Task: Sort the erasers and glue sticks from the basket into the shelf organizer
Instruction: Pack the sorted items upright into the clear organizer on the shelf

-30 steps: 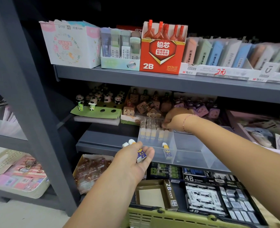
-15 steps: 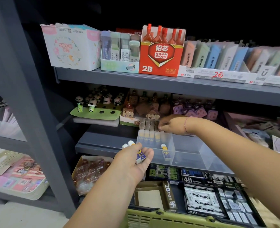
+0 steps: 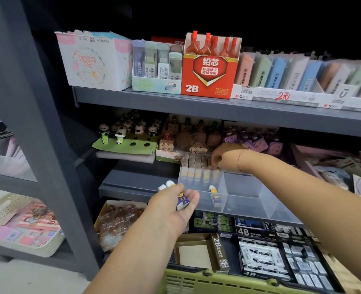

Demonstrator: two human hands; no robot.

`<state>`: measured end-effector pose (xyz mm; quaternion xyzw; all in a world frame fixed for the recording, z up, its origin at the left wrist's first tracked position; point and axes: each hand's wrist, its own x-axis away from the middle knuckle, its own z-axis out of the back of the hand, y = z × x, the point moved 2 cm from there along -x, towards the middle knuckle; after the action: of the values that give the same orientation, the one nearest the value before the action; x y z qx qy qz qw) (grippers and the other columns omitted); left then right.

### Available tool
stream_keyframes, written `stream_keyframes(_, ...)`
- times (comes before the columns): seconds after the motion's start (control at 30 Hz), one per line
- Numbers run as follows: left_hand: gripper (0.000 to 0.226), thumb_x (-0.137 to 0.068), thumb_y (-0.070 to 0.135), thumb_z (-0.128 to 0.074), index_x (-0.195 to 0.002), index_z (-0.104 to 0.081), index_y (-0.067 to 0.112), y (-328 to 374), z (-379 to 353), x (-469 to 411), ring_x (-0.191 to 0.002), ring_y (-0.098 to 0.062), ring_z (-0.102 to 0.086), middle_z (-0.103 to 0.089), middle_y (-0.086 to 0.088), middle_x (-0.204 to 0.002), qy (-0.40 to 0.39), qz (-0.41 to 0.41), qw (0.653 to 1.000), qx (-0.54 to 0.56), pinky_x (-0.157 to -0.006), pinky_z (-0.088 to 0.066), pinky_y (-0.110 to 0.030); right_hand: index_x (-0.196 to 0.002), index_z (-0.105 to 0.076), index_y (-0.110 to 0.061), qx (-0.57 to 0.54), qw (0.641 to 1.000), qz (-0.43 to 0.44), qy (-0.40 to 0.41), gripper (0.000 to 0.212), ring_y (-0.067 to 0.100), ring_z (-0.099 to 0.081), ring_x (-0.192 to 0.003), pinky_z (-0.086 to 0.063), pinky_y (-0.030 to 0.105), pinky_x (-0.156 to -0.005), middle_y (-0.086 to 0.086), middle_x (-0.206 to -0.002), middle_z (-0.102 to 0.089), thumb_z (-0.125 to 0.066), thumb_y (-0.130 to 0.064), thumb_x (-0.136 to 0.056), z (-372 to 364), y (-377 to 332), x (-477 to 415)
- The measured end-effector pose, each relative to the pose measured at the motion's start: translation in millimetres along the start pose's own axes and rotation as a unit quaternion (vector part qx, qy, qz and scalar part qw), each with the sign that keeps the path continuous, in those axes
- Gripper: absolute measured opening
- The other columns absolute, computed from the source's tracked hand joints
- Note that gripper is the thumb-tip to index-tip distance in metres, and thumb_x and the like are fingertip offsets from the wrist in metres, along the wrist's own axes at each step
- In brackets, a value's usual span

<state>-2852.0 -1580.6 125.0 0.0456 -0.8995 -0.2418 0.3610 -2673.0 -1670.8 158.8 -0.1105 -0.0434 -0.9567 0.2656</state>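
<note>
A: Largest first. Any change on the shelf [image 3: 137, 183] over the last second?

B: None of note. The green basket [image 3: 196, 281] lay at the bottom edge of the view. The clear organizer [image 3: 249, 200] sat on the middle shelf where it had been. Only the view drifted slightly.

A: Hands?

B: The right hand [image 3: 220, 157] stayed at the right end of the glue sticks [image 3: 194, 172], fingers curled down onto the caps. I could not tell whether it pinched a stick or only pressed on them. The left hand [image 3: 173, 209] remained just before the organizer's left front corner, palm up, fingers loosely curled round the erasers [image 3: 183, 201].

A: Meaning for the task?

B: My judgement: the row was still being seated, and the hand-held erasers were not yet placed.

A: Counts.

B: The organizer showed three sections along the front. Four glue-stick labels read clearly through the left section's wall, with perhaps a fifth under the hand. The caps behind were too blurred to count. One eraser [image 3: 215, 196] stood alone at the front of that same section. The left hand showed one sleeved face and two white ends, so at least two erasers, probably three.
</note>
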Motion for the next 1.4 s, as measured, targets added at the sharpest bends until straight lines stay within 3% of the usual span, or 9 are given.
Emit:
stream_keyframes(0.13, 0.012, -0.093, -0.003, -0.056, -0.105, -0.055, -0.007, 0, 1, -3, -0.075, -0.023, -0.059, -0.057, -0.019, -0.087, -0.007, -0.001, 1.0, -0.007, -0.083, -0.052, -0.042, -0.105, -0.069, -0.008, 0.017, 1.0, 0.018, 0.006, 0.028, 0.024, -0.062, -0.093, -0.049, 0.029, -0.081, 0.008, -0.106, -0.07, -0.047, -0.022, -0.095, 1, -1, 2)
stream_keyframes(0.23, 0.025, -0.094, -0.002, -0.057, -0.118, -0.054, -0.009, 0, 2, -3, -0.076, -0.023, -0.059, -0.057, -0.019, -0.088, -0.01, 0.0, 1.0, -0.012, -0.078, -0.051, -0.041, -0.108, -0.065, -0.005, 0.005, 0.999, 0.047, -0.006, 0.032, 0.021, -0.054, -0.084, -0.042, 0.028, -0.073, 0.009, -0.106, -0.068, -0.042, -0.023, -0.098, 2, -4, 6)
stream_keyframes(0.33, 0.028, -0.094, -0.002, -0.057, -0.121, -0.054, -0.008, 1, 2, -4, -0.076, -0.024, -0.059, -0.057, -0.019, -0.089, -0.011, 0.0, 1.0, -0.012, -0.076, -0.051, -0.041, -0.104, -0.062, -0.01, -0.017, 0.997, 0.074, -0.009, 0.024, 0.018, -0.05, -0.08, -0.041, 0.027, -0.068, 0.007, -0.099, -0.063, -0.041, -0.019, -0.098, 1, -1, 7)
stream_keyframes(0.43, 0.027, -0.094, -0.002, -0.056, -0.119, -0.054, -0.008, 0, 1, -4, -0.075, -0.024, -0.059, -0.057, -0.019, -0.088, -0.012, 0.0, 1.0, -0.014, -0.077, -0.051, -0.041, -0.108, -0.06, -0.015, -0.04, 0.995, 0.088, -0.011, 0.022, 0.017, -0.053, -0.082, -0.046, 0.03, -0.076, 0.003, -0.1, -0.061, -0.041, -0.02, -0.098, -2, 1, 7)
stream_keyframes(0.57, 0.028, -0.094, -0.002, -0.056, -0.121, -0.053, -0.008, -1, 1, -5, -0.075, -0.024, -0.059, -0.056, -0.019, -0.088, -0.015, 0.0, 1.0, -0.013, -0.077, -0.05, -0.041, -0.096, -0.056, -0.019, -0.025, 0.995, 0.093, -0.016, 0.015, 0.015, -0.05, -0.076, -0.038, 0.023, -0.063, 0.0, -0.094, -0.057, -0.041, -0.018, -0.098, -2, 1, 8)
stream_keyframes(0.73, 0.029, -0.093, -0.001, -0.057, -0.121, -0.053, -0.008, -1, 2, -4, -0.078, -0.024, -0.06, -0.057, -0.019, -0.09, -0.01, -0.001, 1.0, -0.007, -0.078, -0.051, -0.041, -0.112, -0.061, -0.007, 0.005, 0.994, 0.102, -0.029, 0.024, 0.017, -0.046, -0.085, -0.034, 0.025, -0.071, 0.011, -0.111, -0.061, -0.044, -0.016, -0.096, -2, 0, 11)
stream_keyframes(0.93, 0.029, -0.093, -0.002, -0.057, -0.121, -0.053, -0.008, 0, 2, -4, -0.079, -0.024, -0.06, -0.057, -0.02, -0.091, -0.011, -0.001, 1.0, -0.006, -0.078, -0.052, -0.041, -0.127, -0.057, -0.02, 0.007, 0.993, 0.098, -0.071, 0.033, 0.019, -0.051, -0.114, -0.04, 0.031, -0.099, 0.0, -0.131, -0.054, -0.045, -0.033, -0.099, -9, 5, 9)
stream_keyframes(1.13, 0.03, -0.094, -0.001, -0.056, -0.123, -0.052, -0.008, -1, 2, -5, -0.077, -0.024, -0.058, -0.056, -0.02, -0.091, -0.008, -0.003, 1.0, -0.012, -0.078, -0.051, -0.041, -0.118, -0.06, -0.014, -0.071, 0.991, 0.103, -0.048, 0.024, 0.012, -0.051, -0.095, -0.039, 0.023, -0.076, 0.0, -0.113, -0.059, -0.055, -0.022, -0.095, -11, 12, 8)
stream_keyframes(1.4, 0.031, -0.094, -0.001, -0.056, -0.124, -0.052, -0.007, -2, 2, -5, -0.077, -0.025, -0.057, -0.055, -0.02, -0.092, -0.001, 0.0, 1.0, -0.012, -0.078, -0.051, -0.042, -0.131, -0.047, -0.02, 0.046, 0.991, 0.095, -0.081, 0.035, 0.022, -0.051, -0.106, -0.041, 0.032, -0.088, 0.002, -0.129, -0.051, -0.046, -0.031, -0.098, -14, 7, 7)
